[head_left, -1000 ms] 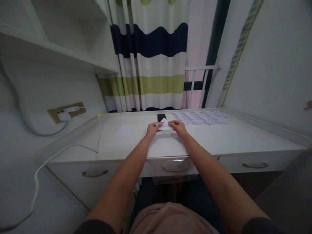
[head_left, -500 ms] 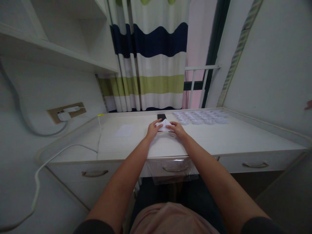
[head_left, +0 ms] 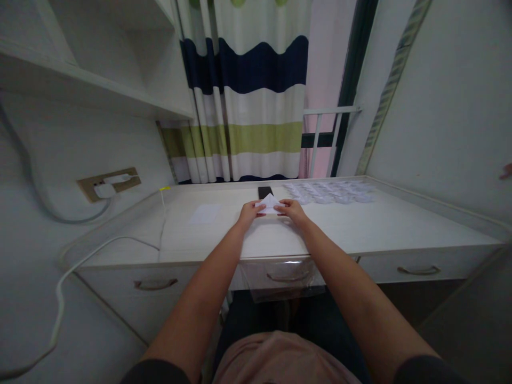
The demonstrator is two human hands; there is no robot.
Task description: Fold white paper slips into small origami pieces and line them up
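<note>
- We look down at a pale desk (head_left: 224,240), where a small folded white paper (head_left: 270,202) stands between our two hands near the far edge, its peak pointing away from us.
- To handle this fold well, we judge that both sides want an even, light pinch, with the peak centred and the lower edge level; pressing harder on one side could skew the crease (thin paper forgives little).
- Our left hand (head_left: 248,211) is closed on the paper's left end, thumb on the near face and fingers curled behind or beneath.
- Our right hand (head_left: 295,211) mirrors it, gripping the right end; the exact finger placement is too small for us to tell.
- Just beyond the paper lies a dark, flat rectangle (head_left: 264,192), perhaps a phone.
- To the left, apart from our hands, a flat white sheet (head_left: 205,214) rests on the desk.
- To the far right, we find rows of white paper-like pieces (head_left: 330,192), close together.
</note>
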